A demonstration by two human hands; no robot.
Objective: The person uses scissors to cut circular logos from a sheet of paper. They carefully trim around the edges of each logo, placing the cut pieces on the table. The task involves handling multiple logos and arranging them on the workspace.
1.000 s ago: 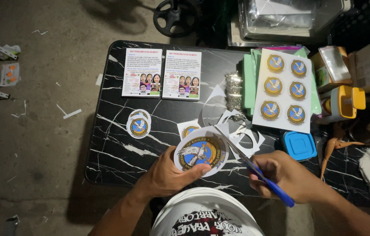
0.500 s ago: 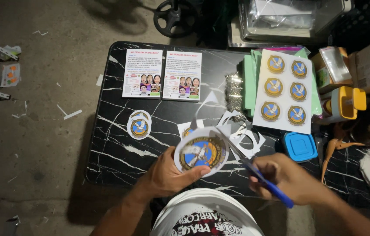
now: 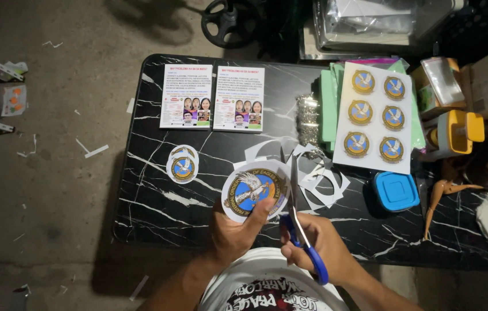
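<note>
round emblem cutout (image 3: 255, 190) above left hand (image 3: 233, 230) (thumb on it)

Bare table (image 3: 157, 201) left of hands, paper scraps (image 3: 318, 178) w/ blue box (image 3: 396, 191) crowding right

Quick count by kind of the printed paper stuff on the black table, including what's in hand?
Round emblem held in the left hand: 1
Cut emblem stack on the table: 1 stack, number within unclear
Uncut emblems on the white sheet: 6
Photo leaflets: 2
Total: 10
</note>
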